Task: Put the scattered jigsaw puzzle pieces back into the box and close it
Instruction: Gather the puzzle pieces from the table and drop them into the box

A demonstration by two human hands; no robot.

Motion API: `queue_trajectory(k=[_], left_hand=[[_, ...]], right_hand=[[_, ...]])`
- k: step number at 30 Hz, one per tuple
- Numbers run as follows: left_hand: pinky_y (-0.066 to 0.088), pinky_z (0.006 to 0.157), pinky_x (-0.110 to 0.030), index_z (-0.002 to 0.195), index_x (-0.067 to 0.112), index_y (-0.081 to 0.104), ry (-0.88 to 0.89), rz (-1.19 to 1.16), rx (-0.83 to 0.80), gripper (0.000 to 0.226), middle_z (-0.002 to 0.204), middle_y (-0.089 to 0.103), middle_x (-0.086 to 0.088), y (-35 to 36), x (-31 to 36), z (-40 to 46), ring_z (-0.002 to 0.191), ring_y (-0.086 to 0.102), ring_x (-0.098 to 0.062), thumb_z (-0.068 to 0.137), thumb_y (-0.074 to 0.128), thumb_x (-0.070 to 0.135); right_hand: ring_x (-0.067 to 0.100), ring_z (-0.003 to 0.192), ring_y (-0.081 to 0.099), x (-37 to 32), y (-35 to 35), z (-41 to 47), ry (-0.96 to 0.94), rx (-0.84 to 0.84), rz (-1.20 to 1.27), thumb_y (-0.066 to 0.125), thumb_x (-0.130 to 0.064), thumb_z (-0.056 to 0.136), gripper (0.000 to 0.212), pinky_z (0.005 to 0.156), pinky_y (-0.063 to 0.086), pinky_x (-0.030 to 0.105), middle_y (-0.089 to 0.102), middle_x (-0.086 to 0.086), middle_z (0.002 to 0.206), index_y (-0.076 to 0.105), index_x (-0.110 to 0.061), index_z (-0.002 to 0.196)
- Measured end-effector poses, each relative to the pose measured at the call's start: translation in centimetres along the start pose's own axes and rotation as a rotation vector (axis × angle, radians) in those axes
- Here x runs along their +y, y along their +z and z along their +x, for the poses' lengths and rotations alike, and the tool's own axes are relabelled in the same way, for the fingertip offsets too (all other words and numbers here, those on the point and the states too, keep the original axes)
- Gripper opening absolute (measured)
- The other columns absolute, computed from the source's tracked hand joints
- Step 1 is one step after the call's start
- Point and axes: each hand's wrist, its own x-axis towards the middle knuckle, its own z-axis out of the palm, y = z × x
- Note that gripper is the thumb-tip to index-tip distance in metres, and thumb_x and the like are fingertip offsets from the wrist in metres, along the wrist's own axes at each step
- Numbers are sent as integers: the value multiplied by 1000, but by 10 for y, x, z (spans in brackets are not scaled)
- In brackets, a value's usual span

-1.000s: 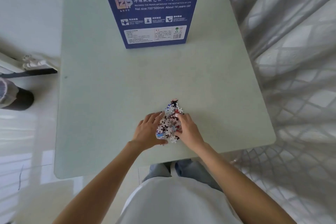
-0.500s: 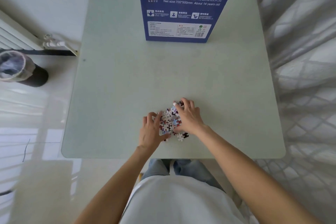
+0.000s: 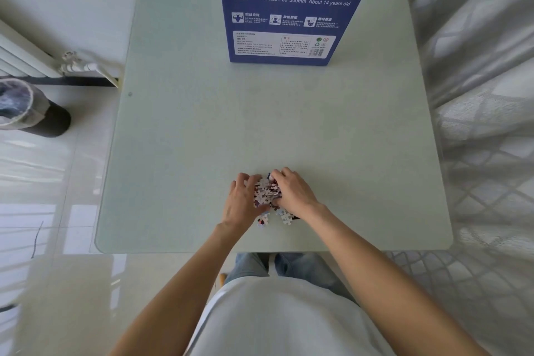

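A small heap of jigsaw pieces [image 3: 265,192] lies near the front edge of the pale green table [image 3: 202,130]. My left hand [image 3: 242,202] cups the heap from the left, and my right hand [image 3: 291,192] presses it from the right, fingers curled over the top. A few loose pieces [image 3: 284,216] lie just below the hands. The tall blue puzzle box [image 3: 286,6] stands upright at the table's far side, its top out of frame.
A bin with a plastic liner [image 3: 26,108] stands on the floor at the left, below a radiator pipe [image 3: 83,66]. A sheer curtain [image 3: 485,95] hangs along the table's right edge.
My hands have closed tighter round the heap, bunching the pieces together. The camera has tilted, so the table and box sit differently in view.
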Motion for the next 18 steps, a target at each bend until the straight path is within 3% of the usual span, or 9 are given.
queue_trajectory(k=[10,15,18], left_hand=[[42,85,-30,120,16,57,43,29,64,37,119,52,-6,-1,0,10,108,49,-25,86,64,28],[46,75,-30,111,15,66,95,-7,104,25,107,63,-6,-7,-3,16,92,61,-26,88,62,25],[49,73,-31,107,13,69,88,-37,121,23,100,68,-7,-13,-2,18,83,64,-27,88,62,24]], right_hand=[[25,89,60,7,-4,-5,15,132,110,70,-17,81,40,73,44,29,59,6,103,59,-14,119],[21,90,59,17,-16,-5,65,135,155,63,-19,87,41,80,46,27,60,8,112,53,-10,126],[16,83,54,23,-23,-5,110,155,199,56,-14,91,34,73,38,20,61,9,112,54,-9,125]])
